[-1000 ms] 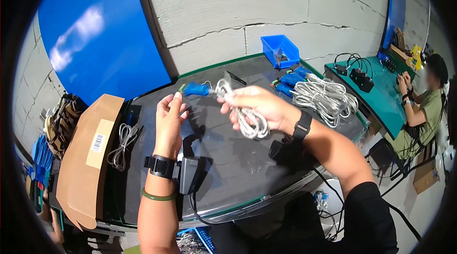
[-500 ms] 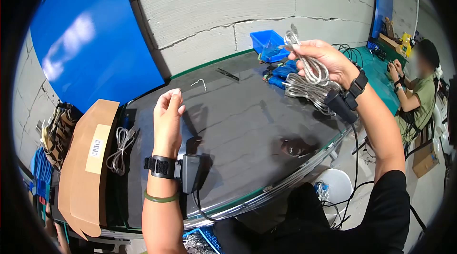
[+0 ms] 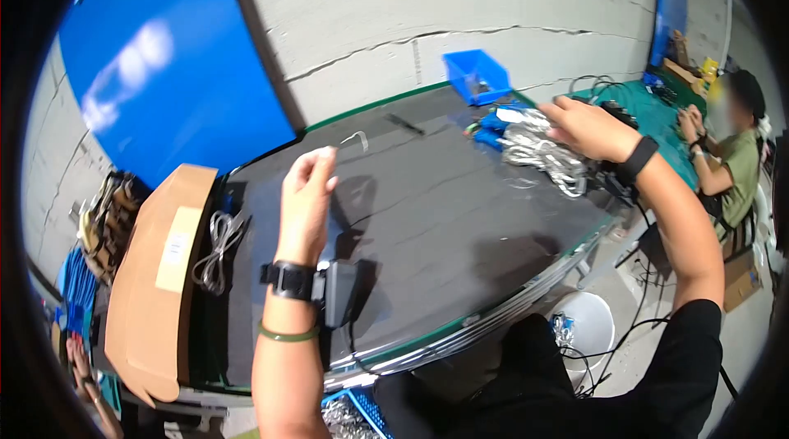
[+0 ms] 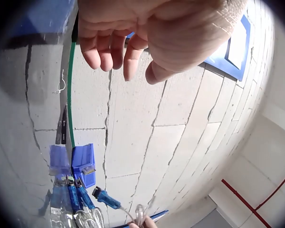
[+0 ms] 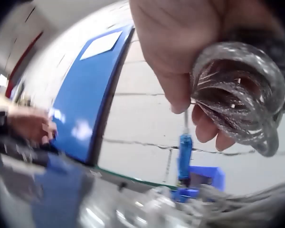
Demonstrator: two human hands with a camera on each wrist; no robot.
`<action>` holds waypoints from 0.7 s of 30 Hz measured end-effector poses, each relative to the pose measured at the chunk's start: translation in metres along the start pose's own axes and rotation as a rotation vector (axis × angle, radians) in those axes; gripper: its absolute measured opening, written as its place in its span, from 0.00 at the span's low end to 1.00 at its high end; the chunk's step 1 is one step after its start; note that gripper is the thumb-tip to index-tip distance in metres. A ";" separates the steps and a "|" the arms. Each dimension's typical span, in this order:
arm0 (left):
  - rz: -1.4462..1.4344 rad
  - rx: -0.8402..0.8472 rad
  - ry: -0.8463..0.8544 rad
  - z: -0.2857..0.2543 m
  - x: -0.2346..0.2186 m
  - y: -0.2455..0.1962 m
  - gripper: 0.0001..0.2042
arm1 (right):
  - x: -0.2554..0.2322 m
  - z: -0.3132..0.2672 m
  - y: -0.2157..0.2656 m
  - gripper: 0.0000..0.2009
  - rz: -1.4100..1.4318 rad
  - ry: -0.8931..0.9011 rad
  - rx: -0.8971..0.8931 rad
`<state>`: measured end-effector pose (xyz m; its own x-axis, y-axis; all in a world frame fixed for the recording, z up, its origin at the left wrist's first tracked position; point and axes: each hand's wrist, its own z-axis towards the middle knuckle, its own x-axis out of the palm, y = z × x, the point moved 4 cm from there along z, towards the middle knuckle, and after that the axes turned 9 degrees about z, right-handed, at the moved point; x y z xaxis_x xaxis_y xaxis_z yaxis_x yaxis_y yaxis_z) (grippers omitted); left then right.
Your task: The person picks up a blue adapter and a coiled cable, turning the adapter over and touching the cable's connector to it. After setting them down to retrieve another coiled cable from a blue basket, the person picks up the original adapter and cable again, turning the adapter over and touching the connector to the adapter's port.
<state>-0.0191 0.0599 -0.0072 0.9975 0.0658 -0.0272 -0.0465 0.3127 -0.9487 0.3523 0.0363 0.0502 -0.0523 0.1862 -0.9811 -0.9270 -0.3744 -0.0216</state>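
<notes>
Head view showed dark tabletop [image 3: 427,217] first, then silver cable pile [image 3: 546,151] at far right edge. Right hand [image 3: 588,128], much nearer than left, hovered directly over pile, grip clenched round coiled cable [image 5: 237,90], blue plug [image 5: 184,159] hanging straight down. Left hand [image 3: 308,201] stood well apart, fingers loosely curled, holding nothing.

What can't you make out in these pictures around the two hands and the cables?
- Head view: the right hand covers the coiled cable it holds; its fingers are hidden.
- Right wrist view: the cable pile is motion-blurred.
- Left wrist view: the left hand is cropped by the top edge.
</notes>
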 end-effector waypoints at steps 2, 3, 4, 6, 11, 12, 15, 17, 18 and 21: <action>0.063 -0.010 0.016 0.001 -0.001 0.003 0.11 | 0.009 -0.004 -0.004 0.20 0.039 0.050 0.013; 0.081 -0.003 0.023 0.002 -0.002 0.002 0.12 | 0.009 -0.004 -0.004 0.19 -0.024 0.017 -0.033; 0.097 0.005 0.035 0.002 -0.002 0.002 0.12 | 0.008 -0.005 -0.002 0.19 -0.088 -0.018 -0.074; 0.114 0.052 0.022 0.003 -0.002 0.001 0.12 | 0.008 -0.006 -0.001 0.19 -0.101 0.001 -0.042; 0.850 0.284 -0.140 0.005 -0.024 -0.019 0.15 | -0.011 -0.005 0.037 0.19 -0.125 -0.085 -0.018; 0.925 0.311 -0.153 0.006 -0.032 -0.022 0.15 | -0.017 -0.004 0.052 0.18 -0.070 -0.122 -0.098; 1.332 0.300 -0.285 0.002 -0.058 -0.036 0.15 | -0.028 0.002 0.100 0.17 0.220 -0.209 -0.316; 1.539 0.169 -0.405 -0.001 -0.076 -0.039 0.14 | -0.028 0.009 0.125 0.17 0.429 -0.203 -0.438; 1.633 0.111 -0.442 0.001 -0.090 -0.034 0.16 | -0.027 0.015 0.136 0.17 0.495 -0.173 -0.468; 1.798 -0.203 -0.431 -0.002 -0.119 -0.034 0.19 | -0.020 0.035 0.154 0.16 0.779 -0.088 -0.468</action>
<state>-0.1363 0.0396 0.0275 -0.3186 0.3640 -0.8752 -0.8606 -0.4982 0.1061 0.1972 0.0071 0.0730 -0.6463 -0.2127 -0.7328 -0.3727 -0.7500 0.5464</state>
